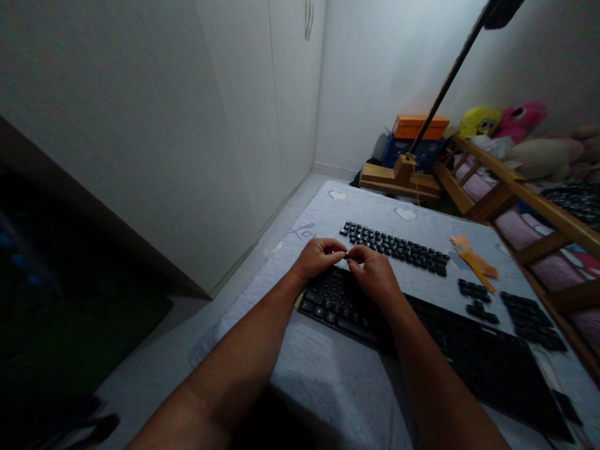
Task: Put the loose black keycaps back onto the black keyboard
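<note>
My left hand (pixel 320 257) and my right hand (pixel 374 270) meet fingertip to fingertip over the top left part of a black keyboard (pixel 487 350). Between their pinched fingers is a small black keycap (pixel 347 255), mostly covered by the fingertips. Keycaps sit on the lower left rows of the keyboard, while bare key posts show above them. Just beyond my hands, loose black keycaps (pixel 398 245) lie in rows on the light quilted cover (pixel 323 212). More loose keycaps (pixel 532 319) lie in groups to the right.
An orange brush (pixel 475 265) lies on an orange cloth (pixel 487 261) at the right. A wooden bed rail (pixel 529 187) runs along the right side. A wooden stand (pixel 398 178) with a dark pole is at the back, near boxes (pixel 419 127). A tall white wardrobe (pixel 244 125) stands left.
</note>
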Motion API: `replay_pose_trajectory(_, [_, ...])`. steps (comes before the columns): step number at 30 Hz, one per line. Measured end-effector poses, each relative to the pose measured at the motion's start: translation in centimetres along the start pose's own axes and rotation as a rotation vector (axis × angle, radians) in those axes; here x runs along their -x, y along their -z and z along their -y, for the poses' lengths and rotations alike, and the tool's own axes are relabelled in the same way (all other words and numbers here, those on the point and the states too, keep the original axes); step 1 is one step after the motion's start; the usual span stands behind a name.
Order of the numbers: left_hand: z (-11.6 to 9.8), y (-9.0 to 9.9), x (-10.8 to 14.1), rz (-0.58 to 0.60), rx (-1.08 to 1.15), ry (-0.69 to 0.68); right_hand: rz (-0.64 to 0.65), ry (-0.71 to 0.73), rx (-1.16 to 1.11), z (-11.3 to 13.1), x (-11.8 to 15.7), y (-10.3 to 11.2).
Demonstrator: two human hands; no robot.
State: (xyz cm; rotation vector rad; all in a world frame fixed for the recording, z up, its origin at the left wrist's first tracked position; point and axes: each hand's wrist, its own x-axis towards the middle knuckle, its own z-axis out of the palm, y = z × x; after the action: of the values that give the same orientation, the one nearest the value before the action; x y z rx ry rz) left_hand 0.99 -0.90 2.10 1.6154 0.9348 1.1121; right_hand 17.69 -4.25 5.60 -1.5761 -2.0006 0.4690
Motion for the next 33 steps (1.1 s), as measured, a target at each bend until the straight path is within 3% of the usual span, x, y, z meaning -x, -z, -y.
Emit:
replay_pose_trajectory(5, [-0.3,0.1,0.1,0.018,0.079,0.048,-0.011,-0.025,-0.174,-0.3,0.4,0.1])
replay_pose_trajectory(12, [-0.4,0.3,0.1,0.067,0.155,0.076,0.023,-0.035,-0.201,-0.3,0.9,0.3])
replay_pose_trajectory(16, [-0.4,0.6,0.1,-0.013,0.172,0.082,0.007,-0.021,-0.148,0.4,1.9,0.5])
replay_pose_trajectory(20, [0.1,0.9,-0.1,-0.129,0.161,0.135,0.107,0.084,-0.083,1.6,3.2,-0.1])
replay_pose_trajectory(24, [0.8,0.9,-0.3,-0.154,0.135,0.153,0.211,0.198,0.031,3.0,4.1,-1.2])
replay_pose_trajectory(33, [1.0,0.7,-0.6,-0.201,0.12,0.164,0.304,0.221,0.163,3.7,4.0,-2.6])
